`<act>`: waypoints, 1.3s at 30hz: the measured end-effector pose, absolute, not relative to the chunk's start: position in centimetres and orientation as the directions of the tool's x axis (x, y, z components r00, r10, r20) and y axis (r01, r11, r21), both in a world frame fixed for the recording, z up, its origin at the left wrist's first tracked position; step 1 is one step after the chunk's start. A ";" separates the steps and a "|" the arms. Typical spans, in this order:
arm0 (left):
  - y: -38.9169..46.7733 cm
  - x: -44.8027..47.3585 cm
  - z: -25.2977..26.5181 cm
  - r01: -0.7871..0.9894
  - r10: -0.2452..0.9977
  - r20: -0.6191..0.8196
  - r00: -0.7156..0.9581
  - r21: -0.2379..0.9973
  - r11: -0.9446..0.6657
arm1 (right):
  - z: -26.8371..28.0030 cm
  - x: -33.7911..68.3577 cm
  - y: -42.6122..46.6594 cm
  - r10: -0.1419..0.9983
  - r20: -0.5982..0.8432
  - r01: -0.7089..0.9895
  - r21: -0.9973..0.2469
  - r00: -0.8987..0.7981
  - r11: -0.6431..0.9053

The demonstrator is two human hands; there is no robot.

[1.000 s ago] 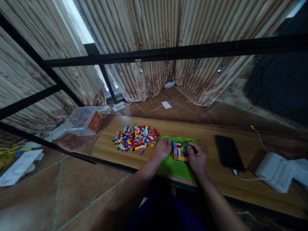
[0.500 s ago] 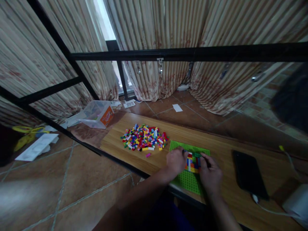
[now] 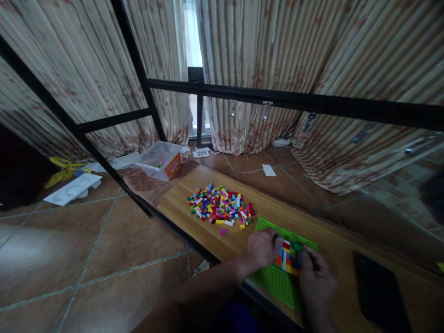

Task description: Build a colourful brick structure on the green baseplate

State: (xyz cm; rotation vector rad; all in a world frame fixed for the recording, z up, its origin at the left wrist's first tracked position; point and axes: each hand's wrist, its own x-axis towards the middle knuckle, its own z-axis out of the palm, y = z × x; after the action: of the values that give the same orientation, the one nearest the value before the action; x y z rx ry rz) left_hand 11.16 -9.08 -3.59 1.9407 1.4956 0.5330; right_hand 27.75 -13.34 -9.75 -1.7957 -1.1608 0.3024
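Overhead and behind, striped curtains point(image 3: 256, 51) fall in folds to a tiled floor, and across them runs a black metal frame point(image 3: 225, 90). Below lies the long wooden worktop point(image 3: 180, 199), slanting toward the lower right. Just past its far left end sits a clear plastic tub point(image 3: 156, 159) with an orange label. On the worktop, nearest the person, rests a green studded baseplate point(image 3: 277, 284). A spread heap of mixed bricks point(image 3: 218, 203) lies to its left, and a dark phone point(image 3: 381, 291) lies to its right, apart from it.

Both hands are over the baseplate. The left hand point(image 3: 262, 247) has its fingers curled together at the left edge of a patchwork of coloured bricks point(image 3: 287, 258); the right hand point(image 3: 317, 277) bends its fingers at the opposite edge. Blur hides whether either one truly pinches it. The patchwork sits between them, above the baseplate's middle. Smallest of all, one magenta brick point(image 3: 224, 231) lies just in front of the heap.
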 end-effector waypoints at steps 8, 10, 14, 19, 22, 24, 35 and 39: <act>-9.8 7.5 -4.4 0.521 0.954 0.035 0.297 0.831 -0.193 | -8.9 27.6 -13.5 0.822 0.264 0.589 -0.801 0.505 -0.104; -10.0 5.8 -4.6 0.515 0.969 0.059 0.240 0.838 -0.179 | -9.0 27.7 -13.5 0.821 0.252 0.580 -0.807 0.512 -0.114; -10.1 2.2 -4.6 0.517 0.979 0.112 0.170 0.836 -0.185 | -9.4 27.8 -13.6 0.817 0.239 0.571 -0.811 0.525 -0.129; -10.1 -1.7 -4.1 0.552 0.986 0.142 0.084 0.818 -0.165 | -9.4 27.7 -13.7 0.813 0.248 0.554 -0.826 0.527 -0.107; -9.9 -3.3 -4.2 0.584 0.988 0.155 0.025 0.799 -0.141 | -9.2 27.6 -13.6 0.812 0.259 0.564 -0.819 0.523 -0.102; -9.7 -4.3 -4.3 0.598 0.986 0.166 -0.035 0.793 -0.112 | -9.2 27.6 -13.6 0.812 0.257 0.572 -0.813 0.523 -0.111; -9.1 -3.5 -3.1 0.838 0.967 0.199 0.159 0.491 -0.238 | -9.3 27.6 -13.5 0.809 0.269 0.564 -0.821 0.522 -0.091; -8.8 -2.1 -3.5 0.885 0.964 0.182 0.193 0.392 -0.251 | -9.2 27.3 -13.4 0.808 0.294 0.545 -0.838 0.510 -0.040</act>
State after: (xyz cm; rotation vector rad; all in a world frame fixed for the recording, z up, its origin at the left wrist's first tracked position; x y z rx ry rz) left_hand -2.13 -8.77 -3.50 2.2641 1.7851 0.5846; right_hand 27.29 -13.36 -9.19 -1.7128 -1.1528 0.3167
